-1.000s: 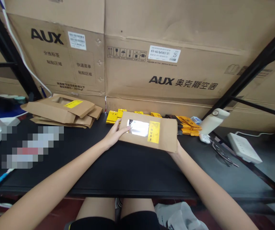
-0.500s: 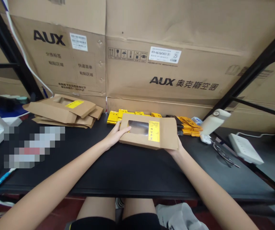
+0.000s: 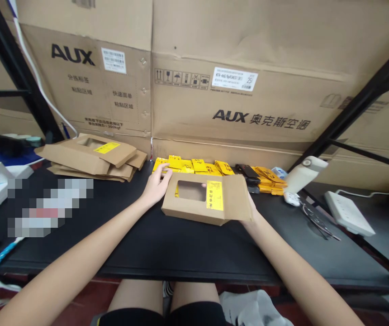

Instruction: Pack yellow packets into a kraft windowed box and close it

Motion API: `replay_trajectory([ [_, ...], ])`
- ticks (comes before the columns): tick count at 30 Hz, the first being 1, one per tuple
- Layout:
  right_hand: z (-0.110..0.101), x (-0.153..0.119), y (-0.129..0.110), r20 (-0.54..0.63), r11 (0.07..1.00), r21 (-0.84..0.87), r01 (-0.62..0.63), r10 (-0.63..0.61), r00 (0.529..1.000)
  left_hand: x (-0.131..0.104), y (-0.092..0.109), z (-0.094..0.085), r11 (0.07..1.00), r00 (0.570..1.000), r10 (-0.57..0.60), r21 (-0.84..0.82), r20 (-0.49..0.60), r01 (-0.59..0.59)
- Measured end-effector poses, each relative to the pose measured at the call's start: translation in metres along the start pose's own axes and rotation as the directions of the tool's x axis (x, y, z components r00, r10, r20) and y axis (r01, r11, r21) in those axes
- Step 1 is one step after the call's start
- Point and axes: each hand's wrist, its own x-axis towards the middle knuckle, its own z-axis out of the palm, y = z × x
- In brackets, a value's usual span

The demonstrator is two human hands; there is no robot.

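On the left of the frame lies a pile of flat brown boxes [image 3: 91, 156]. I can count about three or four in the pile, but not for sure. The top one has a window hole and a yellow sticker.

Left of the middle, the left hand [image 3: 154, 185] reaches out over the black table [image 3: 167, 244]. Its fingers are spread apart and the tips touch a yellow packet [image 3: 162, 164]. It is not closed on anything.

Right behind it is a row of yellow packets [image 3: 197, 166] by the big cardboard wall. About five lie left of a black thing [image 3: 247, 173], and more lie in a heap right of it. I cannot count that heap.

At the middle of the frame is the one box [image 3: 210, 199] being held. It is brown and flat, with a cut-out window on its left part. A yellow sticker [image 3: 214, 195] with dark writing sits right beside the window. It is lifted a bit above the table and tipped toward the camera.

The right hand [image 3: 253, 213] is mostly hidden under the right end of the box and holds it up. One fingertip shows through the window.

Far right lie one white bottle [image 3: 305, 173] on its side, a pair of glasses [image 3: 313, 217] and one white power strip [image 3: 348, 213].
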Motion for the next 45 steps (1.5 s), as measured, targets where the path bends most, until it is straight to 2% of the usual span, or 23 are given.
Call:
replay_trajectory([
  [2, 0.002, 0.0, 0.0, 0.045, 0.998, 0.003, -0.062, 0.061, 0.997, 0.004, -0.003, -0.009, 0.962, 0.972, 0.233, 0.151, -0.015, -0.228],
  [3, 0.003, 0.0, 0.001, 0.066, 0.996, 0.002, -0.087, 0.087, 0.994, 0.005, -0.005, -0.013, 0.925, 0.951, 0.309, 0.23, 0.001, -0.301],
  [6, 0.005, -0.001, 0.001, 0.113, 0.99, 0.0, -0.144, 0.143, 0.983, 0.012, -0.02, -0.021, 0.832, 0.931, 0.361, 0.436, 0.044, -0.343],
  [8, 0.004, -0.001, 0.001, 0.136, 0.985, -0.005, -0.172, 0.171, 0.976, 0.015, -0.033, -0.022, 0.791, 0.948, 0.294, 0.525, 0.121, -0.312],
  [11, 0.002, -0.002, 0.002, 0.153, 0.978, -0.015, -0.208, 0.208, 0.966, 0.017, -0.049, -0.02, 0.745, 0.975, 0.116, 0.632, 0.191, -0.213],
  [16, 0.001, -0.001, 0.005, 0.151, 0.967, -0.033, -0.252, 0.254, 0.955, 0.013, -0.046, -0.019, 0.654, 0.963, -0.012, 0.731, 0.268, -0.195],
  [22, 0.006, -0.004, 0.002, 0.126, 0.957, -0.049, -0.285, 0.289, 0.949, 0.014, -0.04, -0.022, 0.623, 0.957, -0.031, 0.754, 0.29, -0.208],
  [29, 0.01, -0.011, -0.009, 0.072, 0.935, -0.183, -0.303, 0.32, 0.945, 0.017, -0.039, -0.025, 0.618, 0.976, -0.052, 0.774, 0.213, -0.136],
  [35, 0.018, -0.011, -0.007, 0.098, 0.946, -0.139, -0.294, 0.308, 0.946, 0.015, -0.03, -0.026, 0.597, 0.982, -0.085, 0.798, 0.171, -0.087],
  [40, 0.02, -0.013, -0.011, 0.061, 0.939, -0.067, -0.338, 0.341, 0.938, 0.016, -0.037, -0.025, 0.562, 0.965, -0.174, 0.825, 0.195, -0.066],
  [45, 0.018, -0.015, -0.014, 0.05, 0.916, 0.032, -0.399, 0.398, 0.916, 0.016, -0.041, -0.024, 0.573, 0.963, -0.177, 0.817, 0.205, -0.068],
])
